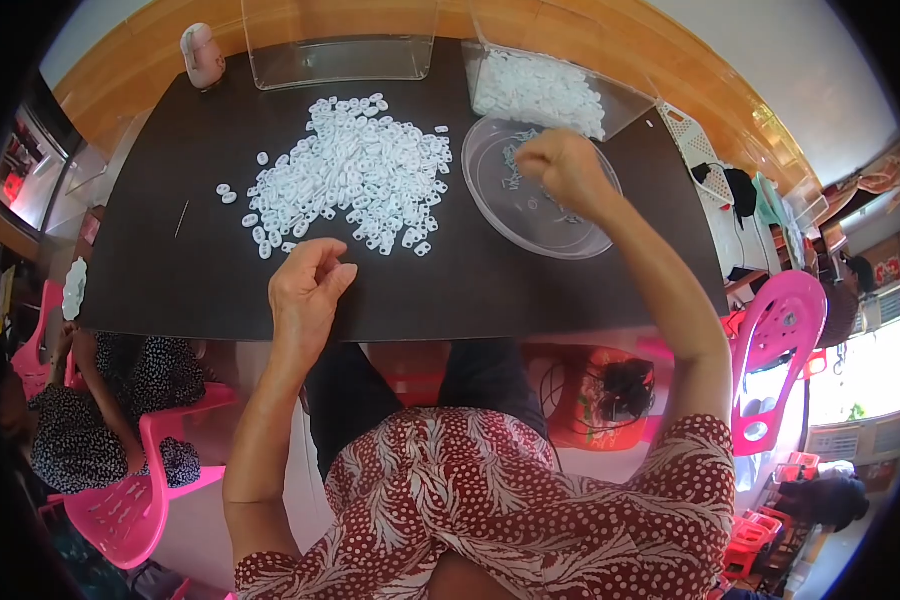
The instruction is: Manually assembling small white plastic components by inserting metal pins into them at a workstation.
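A heap of small white oval plastic pieces (360, 165), each with holes, is spread over the dark table. At the heap's near left edge is my left hand (308, 288), its fingers curled in and the thumb close to them. Whatever it may hold is hidden. My right hand (567, 172) is closed in a pinch above a round clear plastic dish (490, 205). Small grey metal-looking pieces (511, 168) lie in that dish, too small to name. I cannot make out what is between the right fingertips.
Behind the dish, a clear bin (625, 100) holds more white pieces. Another clear bin (340, 82) and a pink device (203, 57) stand along the back. A thin needle-like stick (182, 218) lies left. Someone in patterned clothes (160, 370) sits beyond the table's left edge.
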### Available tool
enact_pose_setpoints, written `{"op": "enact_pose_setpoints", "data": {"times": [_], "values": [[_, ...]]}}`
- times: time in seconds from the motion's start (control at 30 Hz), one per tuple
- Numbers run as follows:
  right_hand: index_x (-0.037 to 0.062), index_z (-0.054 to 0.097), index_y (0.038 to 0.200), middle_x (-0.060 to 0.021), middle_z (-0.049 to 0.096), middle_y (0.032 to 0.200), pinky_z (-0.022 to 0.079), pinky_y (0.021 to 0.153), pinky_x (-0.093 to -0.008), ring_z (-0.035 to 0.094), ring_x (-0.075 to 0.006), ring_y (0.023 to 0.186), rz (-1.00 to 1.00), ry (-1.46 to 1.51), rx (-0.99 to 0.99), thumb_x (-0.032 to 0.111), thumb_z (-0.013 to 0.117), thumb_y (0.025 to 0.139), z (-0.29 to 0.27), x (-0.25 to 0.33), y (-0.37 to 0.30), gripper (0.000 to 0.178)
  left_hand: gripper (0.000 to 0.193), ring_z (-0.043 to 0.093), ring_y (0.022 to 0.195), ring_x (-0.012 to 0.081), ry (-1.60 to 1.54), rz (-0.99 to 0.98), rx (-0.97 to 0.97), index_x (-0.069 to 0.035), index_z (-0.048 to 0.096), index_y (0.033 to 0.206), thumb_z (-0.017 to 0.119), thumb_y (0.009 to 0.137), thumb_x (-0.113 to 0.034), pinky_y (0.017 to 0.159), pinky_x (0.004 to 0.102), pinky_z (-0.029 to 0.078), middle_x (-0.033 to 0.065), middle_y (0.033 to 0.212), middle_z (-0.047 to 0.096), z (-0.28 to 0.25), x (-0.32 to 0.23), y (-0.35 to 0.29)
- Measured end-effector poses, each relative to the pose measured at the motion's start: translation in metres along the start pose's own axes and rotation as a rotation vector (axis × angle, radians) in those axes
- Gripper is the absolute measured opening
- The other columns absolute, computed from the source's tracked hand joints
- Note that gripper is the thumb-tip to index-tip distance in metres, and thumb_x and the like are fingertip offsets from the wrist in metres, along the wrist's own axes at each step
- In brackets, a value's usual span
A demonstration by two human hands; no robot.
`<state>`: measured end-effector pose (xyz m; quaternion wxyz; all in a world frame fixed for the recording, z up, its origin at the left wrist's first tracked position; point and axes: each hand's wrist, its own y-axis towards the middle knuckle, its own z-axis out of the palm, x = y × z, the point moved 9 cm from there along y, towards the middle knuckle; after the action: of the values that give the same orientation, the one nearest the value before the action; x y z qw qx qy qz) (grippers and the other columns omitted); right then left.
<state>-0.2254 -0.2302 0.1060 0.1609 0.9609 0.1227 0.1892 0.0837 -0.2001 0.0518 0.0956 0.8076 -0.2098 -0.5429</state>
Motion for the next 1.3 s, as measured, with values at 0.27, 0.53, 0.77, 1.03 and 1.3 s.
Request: {"op": "enact_pose_setpoints", "data": {"times": [0.27, 0.53, 0.77, 1.03, 1.3], "values": [[0.0108, 0.065, 0.069, -0.0117, 0.059, 0.07, 0.045, 0.066, -0.0412, 0.055, -0.0327, 0.075, -0.138, -0.128, -0.012, 0.01, 0.064, 0.069, 0.032, -0.005, -0.023, 0.002, 0.012, 0.047, 0.064, 0.0037, -0.375, -0.275, 0.075, 0.0, 0.062, 0.087, 0.065, 0.085, -0.011, 0.058, 0.0184, 0.039, -0.0039, 0.071, 0.054, 0.015, 0.006, -0.022], [0.0069, 0.057, 0.065, -0.0106, 0.055, 0.071, 0.043, 0.068, -0.0409, 0.052, -0.0306, 0.077, -0.269, -0.241, -0.06, 0.003, 0.062, 0.066, 0.037, 0.011, -0.031, 0.006, 0.014, 0.05, 0.062, 0.0026, -0.515, -0.351, 0.073, -0.002, 0.064, 0.093, 0.066, 0.084, -0.011, 0.053, 0.0165, 0.038, -0.0025, 0.072, 0.058, 0.015, 0.006, -0.034], [0.0051, 0.053, 0.074, -0.0118, 0.054, 0.075, 0.042, 0.069, -0.0405, 0.051, -0.0313, 0.075, -0.326, -0.331, -0.098, -0.006, 0.056, 0.063, 0.025, 0.027, -0.034, 0.016, 0.012, 0.055, 0.058, 0.0059, -0.745, -0.393, 0.045, -0.002, 0.061, 0.092, 0.064, 0.085, -0.011, 0.049, 0.017, 0.043, 0.0042, 0.073, 0.063, 0.016, 0.013, -0.038], [0.0041, 0.059, 0.085, -0.0121, 0.059, 0.082, 0.043, 0.069, -0.0409, 0.054, -0.0327, 0.079, -0.232, 0.019, -0.214, 0.0, 0.061, 0.075, -0.012, 0.109, -0.038, 0.011, 0.015, 0.062, 0.066, 0.0163, -1.005, -0.393, 0.054, -0.002, 0.053, 0.09, 0.059, 0.089, -0.015, 0.057, 0.0267, 0.051, 0.015, 0.082, 0.065, 0.021, 0.001, -0.035], [0.0054, 0.063, 0.082, -0.0068, 0.059, 0.075, 0.043, 0.068, -0.0347, 0.054, -0.0267, 0.074, -0.357, 0.414, -0.097, -0.002, 0.064, 0.073, 0.023, 0.184, -0.038, 0.011, 0.011, 0.047, 0.061, 0.0062, -0.862, -0.319, -0.081, -0.003, 0.06, 0.089, 0.063, 0.087, -0.014, 0.056, 0.0186, 0.039, -0.0018, 0.073, 0.055, 0.004, -0.01, -0.034]]}}
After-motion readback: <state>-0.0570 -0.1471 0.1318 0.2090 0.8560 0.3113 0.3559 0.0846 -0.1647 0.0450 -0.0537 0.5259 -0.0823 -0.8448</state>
